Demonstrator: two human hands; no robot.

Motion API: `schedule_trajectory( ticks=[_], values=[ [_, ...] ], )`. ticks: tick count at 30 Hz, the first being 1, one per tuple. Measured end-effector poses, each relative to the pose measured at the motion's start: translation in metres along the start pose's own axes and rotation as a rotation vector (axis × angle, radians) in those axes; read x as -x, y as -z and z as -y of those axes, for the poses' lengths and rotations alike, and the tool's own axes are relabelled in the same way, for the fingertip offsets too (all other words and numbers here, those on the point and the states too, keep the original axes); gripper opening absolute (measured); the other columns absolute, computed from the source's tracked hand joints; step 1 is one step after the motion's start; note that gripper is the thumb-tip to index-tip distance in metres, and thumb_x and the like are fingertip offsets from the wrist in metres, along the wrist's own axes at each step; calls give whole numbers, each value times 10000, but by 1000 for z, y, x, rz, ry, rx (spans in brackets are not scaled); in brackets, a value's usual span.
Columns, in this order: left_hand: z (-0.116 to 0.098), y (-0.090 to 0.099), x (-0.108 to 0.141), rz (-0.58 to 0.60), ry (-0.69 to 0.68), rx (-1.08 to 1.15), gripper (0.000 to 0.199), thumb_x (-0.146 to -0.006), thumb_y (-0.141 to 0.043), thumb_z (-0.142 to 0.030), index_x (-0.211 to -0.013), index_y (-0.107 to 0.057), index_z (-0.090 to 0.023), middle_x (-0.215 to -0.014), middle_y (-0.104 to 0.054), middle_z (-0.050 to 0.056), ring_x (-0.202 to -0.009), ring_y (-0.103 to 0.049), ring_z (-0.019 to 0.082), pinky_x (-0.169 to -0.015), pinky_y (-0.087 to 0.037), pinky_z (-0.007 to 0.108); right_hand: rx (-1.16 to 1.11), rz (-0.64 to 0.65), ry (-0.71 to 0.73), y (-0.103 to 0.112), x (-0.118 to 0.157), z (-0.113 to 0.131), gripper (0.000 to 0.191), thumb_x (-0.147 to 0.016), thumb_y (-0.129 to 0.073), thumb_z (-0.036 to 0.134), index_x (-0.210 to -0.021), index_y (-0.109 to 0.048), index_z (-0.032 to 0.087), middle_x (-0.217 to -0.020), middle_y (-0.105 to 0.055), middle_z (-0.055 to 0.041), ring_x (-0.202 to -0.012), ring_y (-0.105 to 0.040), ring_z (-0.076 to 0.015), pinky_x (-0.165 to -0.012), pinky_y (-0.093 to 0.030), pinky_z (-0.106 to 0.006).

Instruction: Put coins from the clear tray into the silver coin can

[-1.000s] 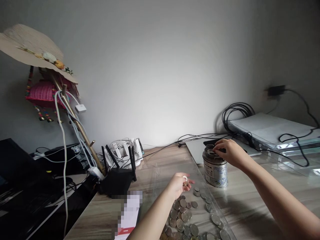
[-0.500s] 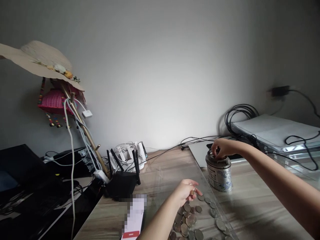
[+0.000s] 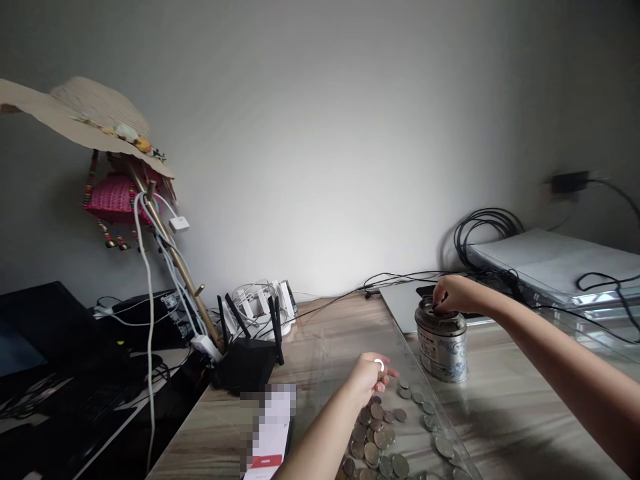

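Observation:
My right hand (image 3: 449, 295) is closed in a pinch at the top of a round metal tin (image 3: 443, 353) with a blue floral pattern. Whatever its fingertips hold is hidden. To the left, my left hand (image 3: 374, 377) hovers just above the loose coins, its fingers curled around a coin that shows only in part; a white ring is on one finger. Many silver and brassy coins (image 3: 380, 437) lie in a clear plastic tray (image 3: 345, 347), below and to the right of my left hand.
A black router (image 3: 245, 367) with upright antennas stands left of the tray, near a phone (image 3: 270, 433). Behind the tin lie a flat silver panel (image 3: 397, 303) and black cables (image 3: 487, 230). A wooden stand (image 3: 185, 273) holds a straw hat (image 3: 100, 120).
My left hand has turned a little, so the coin in it shows less. My right hand stays at the tin's top. The whole view has shifted slightly.

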State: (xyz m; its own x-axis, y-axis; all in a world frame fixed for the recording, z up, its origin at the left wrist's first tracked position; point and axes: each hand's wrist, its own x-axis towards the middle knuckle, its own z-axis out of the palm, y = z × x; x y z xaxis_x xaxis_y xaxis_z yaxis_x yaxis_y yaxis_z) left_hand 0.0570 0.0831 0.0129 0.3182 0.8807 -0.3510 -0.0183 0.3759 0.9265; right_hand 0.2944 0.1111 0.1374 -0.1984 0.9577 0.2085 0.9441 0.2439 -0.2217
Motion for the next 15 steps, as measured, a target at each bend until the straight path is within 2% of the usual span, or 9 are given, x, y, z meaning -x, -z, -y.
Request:
schedule_trajectory(
  ticks=[5,11,12,15],
  values=[
    [-1,1,0,-15,-36,17,215,-634,-472,-173,-823,-369,-170,-630,-603,61,-358,-351,35,-386,-129,174,13,-7,-2,-2,0,3,176,-564,-567,257,-608,-689,138,-585,-639,-68,-561,-551,-156,-509,-342,-230],
    [2,2,-3,-3,-18,14,220,-626,-442,-123,-826,-360,-166,-612,-603,66,-345,-353,36,-379,-126,173,32,-69,3,-1,2,7,127,-562,-564,224,-584,-674,165,-583,-630,-62,-550,-548,-158,-505,-334,-240],
    [2,2,-3,-1,-13,16,227,-625,-438,-115,-833,-361,-162,-608,-602,67,-344,-356,37,-378,-130,175,32,-106,3,1,5,12,150,-583,-561,251,-635,-678,172,-629,-638,-61,-577,-553,-163,-520,-343,-243],
    [1,2,-1,12,-9,30,251,-631,-422,-99,-869,-364,-151,-616,-605,73,-366,-394,50,-384,-157,180,-2,-329,51,-4,20,38,230,-697,-483,316,-795,-650,194,-759,-639,-53,-660,-556,-162,-576,-364,-247]
  ],
)
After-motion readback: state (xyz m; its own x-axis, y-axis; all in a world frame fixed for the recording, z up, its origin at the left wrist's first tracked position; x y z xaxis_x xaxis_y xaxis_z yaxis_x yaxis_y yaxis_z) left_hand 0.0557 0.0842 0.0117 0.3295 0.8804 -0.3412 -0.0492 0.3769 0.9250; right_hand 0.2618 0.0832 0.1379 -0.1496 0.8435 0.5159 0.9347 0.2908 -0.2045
